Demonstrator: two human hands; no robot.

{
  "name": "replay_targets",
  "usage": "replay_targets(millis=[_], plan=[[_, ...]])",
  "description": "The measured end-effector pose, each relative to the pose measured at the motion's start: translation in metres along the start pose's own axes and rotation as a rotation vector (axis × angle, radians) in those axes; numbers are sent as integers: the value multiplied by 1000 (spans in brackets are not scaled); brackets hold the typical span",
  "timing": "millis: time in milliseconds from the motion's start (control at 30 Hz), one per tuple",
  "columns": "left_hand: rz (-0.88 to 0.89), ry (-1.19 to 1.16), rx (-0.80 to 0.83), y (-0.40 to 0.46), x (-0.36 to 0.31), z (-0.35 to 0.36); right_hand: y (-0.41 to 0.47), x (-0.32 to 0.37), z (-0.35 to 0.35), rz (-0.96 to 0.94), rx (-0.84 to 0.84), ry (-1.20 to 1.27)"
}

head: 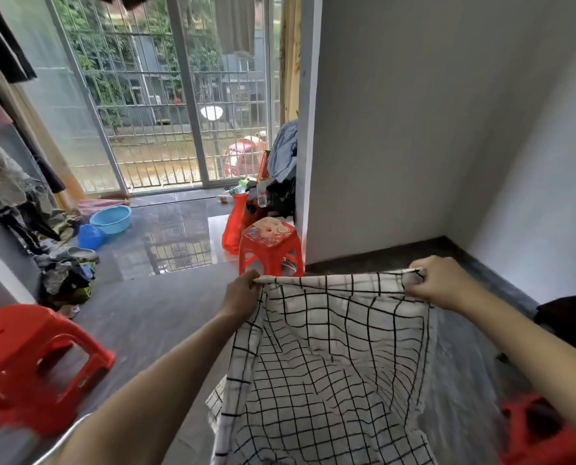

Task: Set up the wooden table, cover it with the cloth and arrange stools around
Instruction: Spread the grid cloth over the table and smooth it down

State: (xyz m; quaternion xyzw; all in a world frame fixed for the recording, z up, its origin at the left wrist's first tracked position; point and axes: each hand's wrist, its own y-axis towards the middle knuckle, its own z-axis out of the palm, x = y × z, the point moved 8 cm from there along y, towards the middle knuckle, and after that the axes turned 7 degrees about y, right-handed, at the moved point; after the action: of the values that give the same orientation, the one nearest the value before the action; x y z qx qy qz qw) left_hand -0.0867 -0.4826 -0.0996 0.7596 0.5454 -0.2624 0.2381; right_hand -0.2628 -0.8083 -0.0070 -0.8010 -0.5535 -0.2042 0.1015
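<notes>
While hanging, cloth (326, 357) top edge (stretched) pinched between both hands' fingers (414, 280).

Checked cloth (330, 347) is held up by left hand (241, 293) and right hand (437, 283), top edge pinched; red stool (271, 245) behind.

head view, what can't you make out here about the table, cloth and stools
- Wooden table: not visible in the head view; whether it lies under the checked cloth cannot be told.
- Red stool at lower right: blurred and cut off by the frame edge.
- Left hand fingers: curled behind the cloth's edge.
- Cloth's lower end: cut off by the bottom edge.
</notes>
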Motion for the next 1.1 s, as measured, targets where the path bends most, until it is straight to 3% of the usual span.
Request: replay_targets(millis=[100,200,300,367,533,667,800,867,1000,1100], plan=[[93,7,3,3,-28,-1,-4,-1,12,83,87,-73],[202,88,-8,1,-50,-2,-8,18,35,43,240,-45],[319,138,37,-6,-73,0,-18,32,65,25,402,-263],[421,202,64,-14,-87,-2,-15,35,72,0,362,-361],[642,658,137,-23,-72,-5,5,17,47,-11,19,-423],[558,699,73,-16,-35,-19,8,28,33,-145,-285,-566],[430,757,184,-14,19,-25,2,45,34,-222,-439,-599],[338,794,189,-15,53,-36,2,40,35,-171,-445,-607],[205,734,155,-14,107,-70,-5,30,42,-63,-271,-627],[270,755,162,-14,110,-83,-4,21,53,-79,-187,-538]])
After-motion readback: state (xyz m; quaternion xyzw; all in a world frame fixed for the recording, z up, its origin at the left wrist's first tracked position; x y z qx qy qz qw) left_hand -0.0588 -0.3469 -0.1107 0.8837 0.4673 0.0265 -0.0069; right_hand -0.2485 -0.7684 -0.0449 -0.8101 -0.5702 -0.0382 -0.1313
